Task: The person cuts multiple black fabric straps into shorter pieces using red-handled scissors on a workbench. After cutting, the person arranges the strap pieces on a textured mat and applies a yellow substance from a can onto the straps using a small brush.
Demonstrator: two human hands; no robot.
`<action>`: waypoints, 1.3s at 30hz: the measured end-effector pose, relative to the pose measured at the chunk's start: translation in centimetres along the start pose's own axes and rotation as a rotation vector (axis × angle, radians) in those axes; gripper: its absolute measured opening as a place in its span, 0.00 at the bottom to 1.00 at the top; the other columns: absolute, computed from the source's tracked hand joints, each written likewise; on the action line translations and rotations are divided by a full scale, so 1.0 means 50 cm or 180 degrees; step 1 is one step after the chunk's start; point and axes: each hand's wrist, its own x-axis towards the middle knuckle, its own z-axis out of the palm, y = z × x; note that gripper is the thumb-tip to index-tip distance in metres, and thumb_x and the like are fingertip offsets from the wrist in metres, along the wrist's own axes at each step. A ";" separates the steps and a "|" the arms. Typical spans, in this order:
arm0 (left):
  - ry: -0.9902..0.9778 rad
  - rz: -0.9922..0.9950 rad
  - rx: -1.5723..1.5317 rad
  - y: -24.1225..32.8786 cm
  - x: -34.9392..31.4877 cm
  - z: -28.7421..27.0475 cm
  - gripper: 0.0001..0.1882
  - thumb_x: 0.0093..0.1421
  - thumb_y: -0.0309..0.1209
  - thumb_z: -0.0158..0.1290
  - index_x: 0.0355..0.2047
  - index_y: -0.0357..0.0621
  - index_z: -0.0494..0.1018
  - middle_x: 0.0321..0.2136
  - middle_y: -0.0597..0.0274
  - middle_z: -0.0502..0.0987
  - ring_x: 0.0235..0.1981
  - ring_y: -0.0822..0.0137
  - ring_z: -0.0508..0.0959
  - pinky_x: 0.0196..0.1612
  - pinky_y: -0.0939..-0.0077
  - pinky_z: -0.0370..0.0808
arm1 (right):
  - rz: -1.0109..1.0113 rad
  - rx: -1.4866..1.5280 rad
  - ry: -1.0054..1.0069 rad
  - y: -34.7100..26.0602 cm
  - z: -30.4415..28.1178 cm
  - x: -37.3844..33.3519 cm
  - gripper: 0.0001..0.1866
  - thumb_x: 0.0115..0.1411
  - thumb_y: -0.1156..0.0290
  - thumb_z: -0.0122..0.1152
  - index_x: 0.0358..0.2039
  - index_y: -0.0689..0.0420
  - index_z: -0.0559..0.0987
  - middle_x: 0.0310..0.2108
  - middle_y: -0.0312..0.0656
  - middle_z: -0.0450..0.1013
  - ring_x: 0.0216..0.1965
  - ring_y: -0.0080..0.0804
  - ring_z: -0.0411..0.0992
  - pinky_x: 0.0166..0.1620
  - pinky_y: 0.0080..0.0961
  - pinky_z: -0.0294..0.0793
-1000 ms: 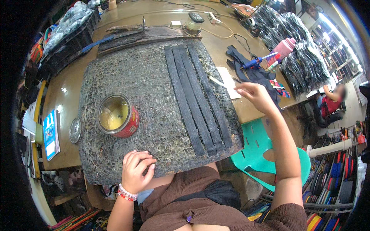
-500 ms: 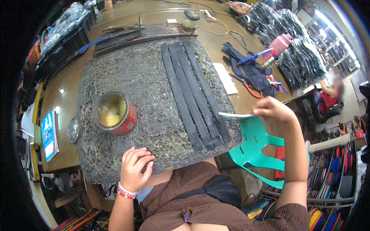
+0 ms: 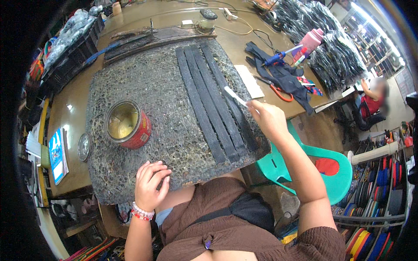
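My right hand (image 3: 269,119) pinches one end of a thin white stick (image 3: 235,96) shaped like a toothbrush. Its free end is over the rightmost of several long black strips (image 3: 211,102); whether it touches the strip I cannot tell. The strips lie side by side on a rough, pitted dark board (image 3: 174,82). At the board's near edge rests my left hand (image 3: 151,182), empty, with fingers loosely bent and apart. Beyond it stands an open red can (image 3: 141,132) with yellowish stuff inside.
A round metal lid (image 3: 84,147) lies left of the board. To the right are orange-handled scissors (image 3: 283,92), a blue glue gun (image 3: 275,58), black cloth and a pink bottle (image 3: 311,40). A green plastic chair (image 3: 335,174) stands below my right arm. A person in red (image 3: 371,104) sits farther off.
My right hand has moved left and away from me, bringing the white stick over the rightmost strip and tilting it. The left hand stays at the board's edge. The view has shifted slightly.
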 end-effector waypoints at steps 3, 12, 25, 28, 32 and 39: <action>0.0038 0.0021 0.0006 0.000 -0.002 0.002 0.08 0.50 0.25 0.58 0.33 0.46 0.77 0.36 0.62 0.77 0.47 0.59 0.76 0.57 0.54 0.66 | -0.0179 -0.0040 0.0394 0.003 0.023 -0.019 0.07 0.57 0.65 0.58 0.36 0.49 0.78 0.21 0.42 0.73 0.25 0.41 0.76 0.27 0.37 0.73; -0.0037 0.0023 0.0037 -0.003 -0.002 0.005 0.07 0.51 0.25 0.56 0.33 0.45 0.77 0.37 0.61 0.76 0.47 0.58 0.75 0.57 0.54 0.65 | 0.0229 0.0242 -0.0943 -0.024 -0.196 -0.278 0.09 0.55 0.66 0.62 0.38 0.48 0.80 0.22 0.41 0.74 0.26 0.39 0.76 0.27 0.34 0.74; 0.0016 0.0065 0.0029 0.001 -0.007 0.005 0.08 0.51 0.25 0.55 0.33 0.45 0.77 0.38 0.61 0.76 0.48 0.57 0.75 0.57 0.53 0.65 | 0.0064 -0.0135 -0.0268 -0.030 -0.121 -0.257 0.10 0.54 0.70 0.61 0.38 0.49 0.80 0.20 0.40 0.69 0.23 0.38 0.73 0.26 0.35 0.73; 0.0009 0.0028 0.0081 -0.001 -0.004 0.008 0.08 0.50 0.25 0.56 0.33 0.46 0.77 0.37 0.62 0.76 0.47 0.57 0.76 0.57 0.53 0.66 | 0.0570 0.0409 -0.0812 -0.023 -0.197 -0.303 0.09 0.55 0.68 0.63 0.38 0.49 0.81 0.23 0.43 0.74 0.25 0.42 0.75 0.28 0.37 0.74; -0.0036 0.0006 0.0111 -0.001 0.001 0.008 0.07 0.50 0.25 0.56 0.32 0.46 0.77 0.37 0.62 0.76 0.46 0.58 0.76 0.56 0.54 0.66 | 0.0993 0.0852 -0.0847 -0.021 -0.218 -0.278 0.08 0.57 0.67 0.62 0.38 0.49 0.80 0.27 0.44 0.77 0.28 0.45 0.76 0.30 0.39 0.74; -0.0037 0.0066 0.0114 0.002 -0.002 0.007 0.08 0.50 0.24 0.56 0.33 0.45 0.77 0.36 0.61 0.76 0.47 0.58 0.75 0.57 0.53 0.65 | 0.0319 0.0490 0.0534 -0.023 -0.010 -0.167 0.08 0.56 0.67 0.61 0.37 0.51 0.79 0.21 0.41 0.71 0.24 0.42 0.74 0.26 0.36 0.73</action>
